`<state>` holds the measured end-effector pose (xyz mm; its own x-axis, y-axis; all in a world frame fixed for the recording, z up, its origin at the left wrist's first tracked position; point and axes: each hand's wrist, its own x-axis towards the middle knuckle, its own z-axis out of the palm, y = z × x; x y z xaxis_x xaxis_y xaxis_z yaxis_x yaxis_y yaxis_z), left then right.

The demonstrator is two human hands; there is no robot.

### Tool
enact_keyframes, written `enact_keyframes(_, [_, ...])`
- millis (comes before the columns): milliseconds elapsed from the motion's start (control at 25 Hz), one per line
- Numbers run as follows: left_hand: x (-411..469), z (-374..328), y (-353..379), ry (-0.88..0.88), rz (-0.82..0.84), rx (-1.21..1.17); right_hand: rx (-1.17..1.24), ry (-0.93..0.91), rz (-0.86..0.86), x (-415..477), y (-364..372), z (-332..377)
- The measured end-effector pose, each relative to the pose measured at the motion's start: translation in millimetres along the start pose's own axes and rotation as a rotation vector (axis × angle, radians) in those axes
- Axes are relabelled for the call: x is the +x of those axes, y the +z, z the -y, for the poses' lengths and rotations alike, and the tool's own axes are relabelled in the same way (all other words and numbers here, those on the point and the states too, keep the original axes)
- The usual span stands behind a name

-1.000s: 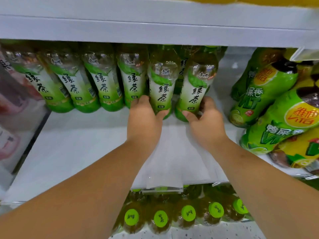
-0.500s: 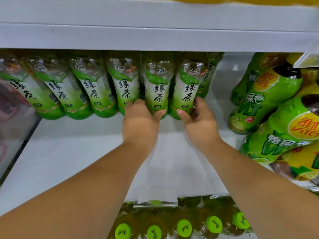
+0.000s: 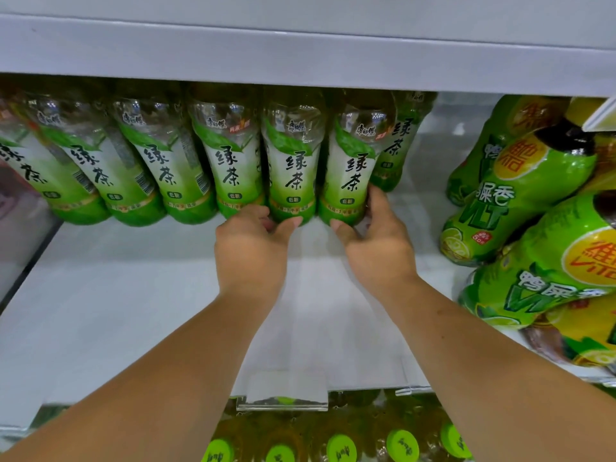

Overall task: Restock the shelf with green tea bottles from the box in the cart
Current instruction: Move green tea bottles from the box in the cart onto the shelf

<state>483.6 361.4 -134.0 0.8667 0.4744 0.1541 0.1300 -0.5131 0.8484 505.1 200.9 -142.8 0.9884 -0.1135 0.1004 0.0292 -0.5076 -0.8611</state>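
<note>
The two green tea bottles (image 3: 293,168) are standing straighter than before, joining the row at the back of the shelf (image 3: 116,295). The left hand (image 3: 251,248) is clasping one base, the right hand (image 3: 376,248) the other, arms outstretched.

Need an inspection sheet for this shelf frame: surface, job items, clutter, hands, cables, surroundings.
Surface: white shelf, bottles standing along its back.
Job's things: green tea bottles upright in a row, labels facing out; no box or cart in view.
Clutter: green and yellow drink bottles packed at the right.
Hands: left hand grips the base of a tea bottle; right hand grips the base of the neighbour bottle to its right.
Cables: nothing seen.
Surroundings: upper shelf above; green-capped bottles on the level below; clear tag holder on the front edge.
</note>
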Motion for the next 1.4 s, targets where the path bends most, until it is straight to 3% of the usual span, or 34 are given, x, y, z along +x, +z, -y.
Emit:
enact_keyframes(320, [-1,0,3,-0.004,-0.008,0.028,-0.121,-0.021,-0.04,2,7,-3])
enact_keyframes(1000, [-2,9,-2,0.069,0.062,-0.025,-0.417,0.03,0.069,8,6,3])
enact_keyframes(1400, [-11,2,-51,0.033,0.393,-0.105,0.152,0.297,0.099,-24,-11,47])
